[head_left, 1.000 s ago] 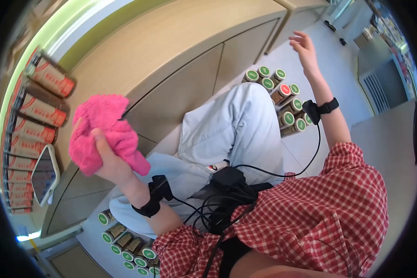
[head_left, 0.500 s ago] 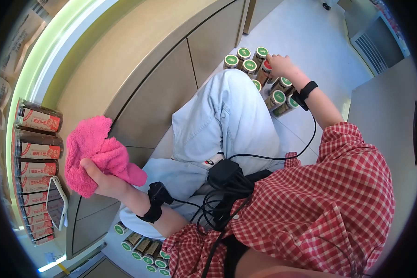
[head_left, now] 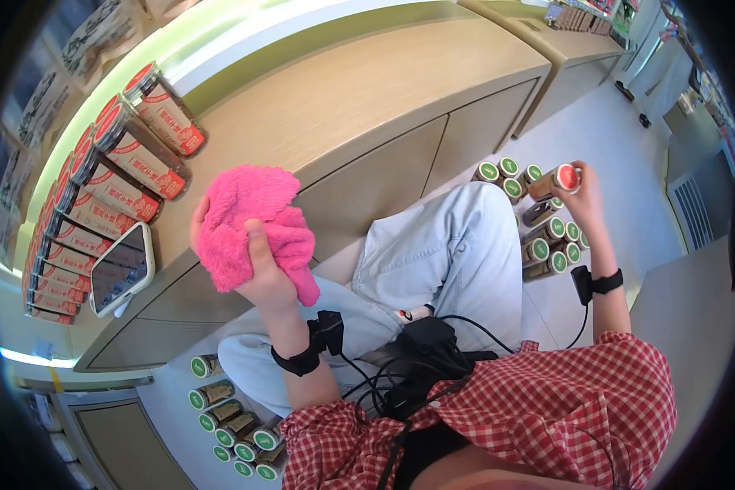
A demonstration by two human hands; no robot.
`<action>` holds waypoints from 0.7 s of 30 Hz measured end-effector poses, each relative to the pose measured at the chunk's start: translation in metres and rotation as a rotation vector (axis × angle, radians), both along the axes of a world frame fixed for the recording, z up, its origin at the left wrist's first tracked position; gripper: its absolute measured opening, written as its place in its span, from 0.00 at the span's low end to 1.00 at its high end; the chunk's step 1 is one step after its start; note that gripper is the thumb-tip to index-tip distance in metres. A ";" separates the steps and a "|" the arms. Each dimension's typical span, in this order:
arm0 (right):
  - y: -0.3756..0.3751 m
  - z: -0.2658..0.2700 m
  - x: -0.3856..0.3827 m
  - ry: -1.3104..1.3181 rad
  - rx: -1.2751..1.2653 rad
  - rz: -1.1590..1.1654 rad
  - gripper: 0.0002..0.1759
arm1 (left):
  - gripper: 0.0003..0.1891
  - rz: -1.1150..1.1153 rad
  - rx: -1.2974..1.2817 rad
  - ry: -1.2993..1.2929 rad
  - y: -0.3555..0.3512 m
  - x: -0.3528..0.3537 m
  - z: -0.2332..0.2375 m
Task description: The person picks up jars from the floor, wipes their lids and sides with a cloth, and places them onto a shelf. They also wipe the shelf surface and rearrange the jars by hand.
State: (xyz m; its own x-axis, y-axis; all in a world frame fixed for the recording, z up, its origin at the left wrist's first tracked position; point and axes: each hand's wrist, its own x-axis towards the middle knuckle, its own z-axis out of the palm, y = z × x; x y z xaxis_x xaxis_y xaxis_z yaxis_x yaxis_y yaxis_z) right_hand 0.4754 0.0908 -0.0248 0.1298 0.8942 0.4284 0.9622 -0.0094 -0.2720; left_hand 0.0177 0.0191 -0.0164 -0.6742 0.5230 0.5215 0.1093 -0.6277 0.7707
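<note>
Head view | your left hand (head_left: 263, 273) clutches the pink cloth (head_left: 253, 214) beside the counter (head_left: 343, 106)'s front edge | your right hand (head_left: 588, 200) pinches the tilted red-lidded jar (head_left: 545, 186) near green-lidded jars (head_left: 511, 188) | likely lifting; the next move calls for clearing neighbours

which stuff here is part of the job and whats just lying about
Part of the job:
pink cloth, in the left hand
red-lidded jar, in the right hand
green-lidded jars on the floor, probably

Just lying about, it seems:
phone by the counter's red-labelled jars
black box on the lap
</note>
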 end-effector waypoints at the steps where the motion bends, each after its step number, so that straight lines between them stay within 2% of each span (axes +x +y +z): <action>1: -0.001 0.022 -0.007 0.053 0.082 0.091 0.30 | 0.27 0.032 0.019 0.025 0.001 0.000 0.001; 2: 0.001 0.040 -0.017 0.108 0.162 0.183 0.30 | 0.28 0.051 0.030 0.026 0.004 0.001 0.002; 4: -0.001 0.069 -0.060 0.383 0.323 0.392 0.34 | 0.30 0.078 0.045 0.021 0.004 0.005 0.004; 6: -0.005 0.087 -0.121 0.606 0.501 0.701 0.37 | 0.34 0.133 0.025 0.056 0.001 0.007 0.005; 8: -0.006 0.089 -0.170 0.520 0.622 1.024 0.41 | 0.36 0.198 0.058 0.108 -0.006 0.008 0.011; 10: -0.011 0.089 -0.221 0.442 0.514 1.270 0.45 | 0.37 0.263 0.136 0.174 -0.014 0.016 0.023; 11: -0.015 0.087 -0.245 0.403 0.424 1.335 0.48 | 0.42 0.162 0.216 0.067 -0.018 0.022 0.028; 12: -0.018 0.085 -0.266 0.362 0.332 1.400 0.51 | 0.42 0.103 0.228 0.153 -0.022 0.023 0.028; 14: -0.024 0.081 -0.295 0.243 0.386 1.452 0.54 | 0.42 -0.014 0.246 0.318 -0.030 0.023 0.026; 16: -0.023 0.080 -0.306 0.163 0.413 1.482 0.57 | 0.36 0.054 0.120 0.676 -0.028 0.026 0.033; 19: -0.016 0.076 -0.303 0.136 0.375 1.421 0.56 | 0.26 0.175 0.149 0.763 -0.018 0.032 0.035; 21: -0.015 0.077 -0.296 0.120 0.297 1.365 0.57 | 0.23 0.108 0.209 0.761 -0.012 0.035 0.029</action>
State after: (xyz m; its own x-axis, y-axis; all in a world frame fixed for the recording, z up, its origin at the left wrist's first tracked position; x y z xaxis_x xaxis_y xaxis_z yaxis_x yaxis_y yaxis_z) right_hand 0.1791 0.0759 0.0522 -0.7084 0.2228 0.6697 0.1371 0.9742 -0.1790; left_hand 0.0523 0.0072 0.0129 -0.1351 0.3154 0.9393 0.6266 -0.7072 0.3276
